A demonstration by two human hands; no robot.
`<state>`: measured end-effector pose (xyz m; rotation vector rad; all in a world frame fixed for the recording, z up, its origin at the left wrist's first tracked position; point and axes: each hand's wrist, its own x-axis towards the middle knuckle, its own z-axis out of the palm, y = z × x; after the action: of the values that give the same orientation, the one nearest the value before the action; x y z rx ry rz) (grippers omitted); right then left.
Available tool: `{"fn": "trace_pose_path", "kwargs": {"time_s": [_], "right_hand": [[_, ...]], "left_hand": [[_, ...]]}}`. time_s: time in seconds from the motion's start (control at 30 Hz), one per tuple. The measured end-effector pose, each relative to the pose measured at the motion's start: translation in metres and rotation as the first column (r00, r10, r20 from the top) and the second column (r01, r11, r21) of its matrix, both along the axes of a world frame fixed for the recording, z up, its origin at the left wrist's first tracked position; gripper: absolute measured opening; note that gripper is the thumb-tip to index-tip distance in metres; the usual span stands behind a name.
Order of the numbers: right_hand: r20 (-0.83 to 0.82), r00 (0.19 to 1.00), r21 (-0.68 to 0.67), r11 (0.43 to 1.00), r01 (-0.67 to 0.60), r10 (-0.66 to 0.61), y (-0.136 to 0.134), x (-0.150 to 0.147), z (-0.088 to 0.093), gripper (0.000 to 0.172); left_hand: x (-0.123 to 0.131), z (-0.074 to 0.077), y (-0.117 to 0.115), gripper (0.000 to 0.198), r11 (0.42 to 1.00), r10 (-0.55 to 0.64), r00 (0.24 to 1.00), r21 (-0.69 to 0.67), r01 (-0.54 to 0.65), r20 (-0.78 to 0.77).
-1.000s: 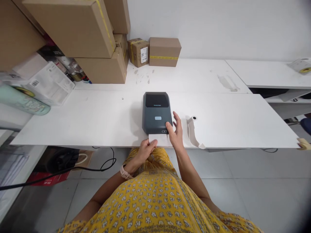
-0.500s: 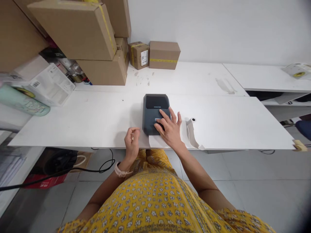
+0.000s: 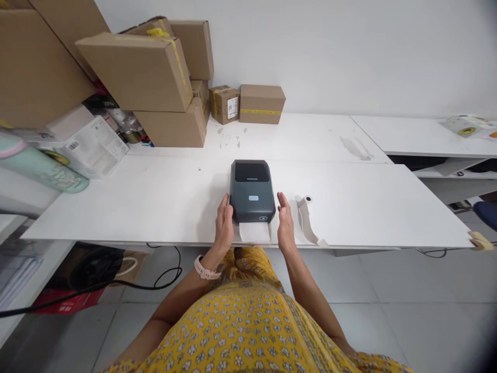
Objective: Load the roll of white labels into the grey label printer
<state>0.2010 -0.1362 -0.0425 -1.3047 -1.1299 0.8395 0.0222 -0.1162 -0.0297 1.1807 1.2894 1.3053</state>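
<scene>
A dark label printer [image 3: 252,207] stands on the white table, its lid down, with a light button on top. A strip of white label paper [image 3: 254,232] sticks out of its front towards me. My left hand [image 3: 224,223] lies along the printer's left side, fingers extended upright and touching or nearly touching it. On the other side my right hand [image 3: 285,224] is held edge-down with straight fingers, a small gap between it and the printer. To its right lies a small paper roll [image 3: 307,200] with a curled strip [image 3: 308,223] trailing to the table's front edge.
Cardboard boxes [image 3: 171,127] are stacked at the back left, with two smaller boxes [image 3: 263,103] against the wall. A mint bottle [image 3: 58,168] and a white carton [image 3: 93,147] lie at the left. A black cable [image 3: 128,283] hangs below the table's front edge.
My right hand has left the printer's top and moved to its right side. My left hand has opened from a curl and moved up against the left side. The view has tilted up slightly.
</scene>
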Motion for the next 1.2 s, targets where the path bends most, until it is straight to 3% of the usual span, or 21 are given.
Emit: {"fn": "trace_pose_path", "kwargs": {"time_s": [0.17, 0.43, 0.57, 0.7, 0.8, 1.0, 1.1, 1.2], "right_hand": [[-0.039, 0.999, -0.033, 0.999, -0.013, 0.012, -0.002, -0.014, -0.010, 0.070], [0.083, 0.996, -0.020, 0.999, 0.034, -0.032, -0.002, -0.012, -0.001, 0.065], [0.300, 0.953, 0.093, 0.996, 0.015, -0.042, 0.017, 0.000, 0.030, 0.061], [0.488, 0.864, 0.288, 0.957, -0.025, -0.124, 0.063, 0.005, 0.072, 0.062], [0.534, 0.826, 0.380, 0.924, -0.044, -0.181, 0.111, 0.005, 0.095, 0.065], [0.635, 0.738, 0.438, 0.893, -0.103, -0.226, 0.201, 0.016, 0.119, 0.073], [0.658, 0.696, 0.461, 0.885, -0.071, -0.287, 0.207, 0.017, 0.131, 0.077], [0.689, 0.682, 0.450, 0.882, -0.139, -0.244, 0.182, 0.010, 0.133, 0.065]], "left_hand": [[0.009, -0.020, -0.006, 0.073, 1.000, 0.005, 0.999, 0.026, -0.004, -0.037], [0.008, -0.009, -0.002, 0.074, 0.994, 0.072, 0.982, 0.095, -0.056, -0.172], [0.000, 0.014, 0.023, 0.067, 0.966, 0.094, 0.984, 0.252, -0.054, -0.150], [-0.005, 0.028, 0.066, 0.057, 0.955, 0.047, 0.999, 0.294, -0.044, -0.004], [-0.004, 0.016, 0.092, 0.046, 0.973, 0.089, 0.995, 0.218, -0.077, -0.047], [0.001, -0.014, 0.102, 0.066, 0.999, -0.038, 0.972, -0.012, 0.036, -0.231], [0.000, -0.012, 0.102, 0.074, 0.997, -0.056, 0.964, -0.064, 0.041, -0.260], [-0.001, -0.003, 0.104, 0.076, 0.993, -0.057, 0.959, -0.119, 0.024, -0.278]]}}
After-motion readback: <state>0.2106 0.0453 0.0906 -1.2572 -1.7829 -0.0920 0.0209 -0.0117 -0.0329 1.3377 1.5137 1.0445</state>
